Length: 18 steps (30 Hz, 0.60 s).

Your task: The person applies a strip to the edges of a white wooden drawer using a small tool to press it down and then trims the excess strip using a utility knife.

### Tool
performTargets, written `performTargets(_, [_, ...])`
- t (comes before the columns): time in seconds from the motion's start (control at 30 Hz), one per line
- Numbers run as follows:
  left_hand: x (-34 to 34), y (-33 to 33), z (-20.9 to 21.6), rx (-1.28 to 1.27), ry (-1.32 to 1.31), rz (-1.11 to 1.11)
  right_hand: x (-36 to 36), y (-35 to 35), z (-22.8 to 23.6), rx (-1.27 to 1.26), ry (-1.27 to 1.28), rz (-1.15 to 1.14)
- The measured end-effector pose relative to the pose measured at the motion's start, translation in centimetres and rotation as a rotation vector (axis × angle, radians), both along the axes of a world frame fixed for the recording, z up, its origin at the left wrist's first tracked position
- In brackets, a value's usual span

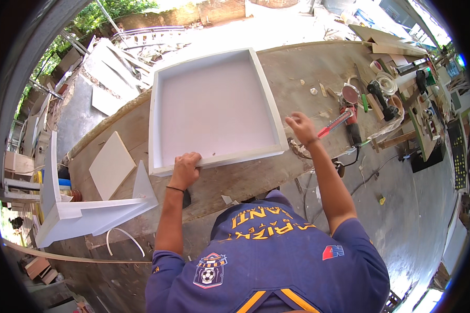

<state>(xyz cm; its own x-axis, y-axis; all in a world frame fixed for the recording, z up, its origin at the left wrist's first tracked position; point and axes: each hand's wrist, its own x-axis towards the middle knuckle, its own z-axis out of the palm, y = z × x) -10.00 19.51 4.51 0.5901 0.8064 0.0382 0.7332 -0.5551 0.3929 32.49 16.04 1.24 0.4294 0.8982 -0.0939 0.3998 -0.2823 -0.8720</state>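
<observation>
A shallow white square box (218, 104) with raised sides, like a drawer or tray, lies open side up on the wooden workbench (292, 62). My left hand (186, 169) is closed over its near rim, left of the middle. Just off the box's right side is my right hand (302, 128), its fingers curled together; whatever they may hold is hidden. Beyond that wrist lies a red slim tool (335, 123), its kind unclear. A tiny dark speck sits inside the box close to the near rim.
Left of the box are a loose white square panel (112, 166) and an angled white frame piece (96, 211). To the right lie a red angle grinder (351, 112) with cable, a green-handled tool (364, 103), tape rolls (385, 83) and a black power tool (380, 99). Boards lean at far right.
</observation>
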Motion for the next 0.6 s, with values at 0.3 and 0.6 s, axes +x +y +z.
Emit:
performTargets(0.3, [-2.2,-2.1,-4.2,0.019,0.038,-0.004,-5.4,6.7,0.6,-0.347,-0.579,0.362])
performTargets(0.6, [-4.2,0.6,-3.1,0.310,0.191,0.154,-6.1,1.0,-1.9,-0.261,-0.498,0.434])
